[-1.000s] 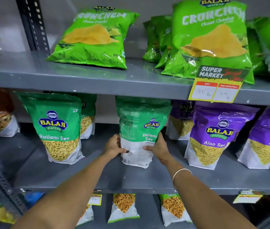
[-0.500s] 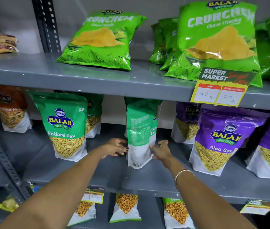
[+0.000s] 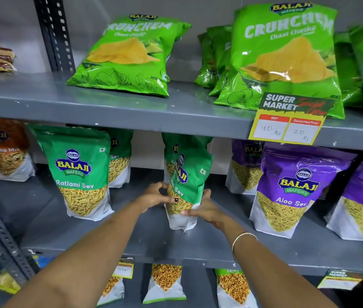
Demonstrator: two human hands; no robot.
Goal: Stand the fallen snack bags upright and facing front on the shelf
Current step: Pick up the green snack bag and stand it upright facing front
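Observation:
A green Ratlami Sev bag (image 3: 190,176) stands upright in the middle of the grey middle shelf (image 3: 198,245), turned so its printed front faces half left. My left hand (image 3: 156,195) grips its lower left side and my right hand (image 3: 206,211) holds its lower right edge and base. A second green bag (image 3: 169,152) stands right behind it, mostly hidden. To the left, another Ratlami Sev bag (image 3: 79,174) stands upright and faces front. On the shelf above, a green Crunchem chips bag (image 3: 129,56) leans far back.
Purple Aloo Sev bags (image 3: 291,190) stand to the right on the same shelf, an orange mix bag (image 3: 5,150) at far left. More Crunchem bags (image 3: 285,56) and a yellow price tag (image 3: 291,118) sit on the upper shelf. A perforated steel upright (image 3: 53,34) rises at left.
The held bag has rotated: its back panel faced me, then its edge, now its printed front is coming round. Both hands have shifted lower around it.

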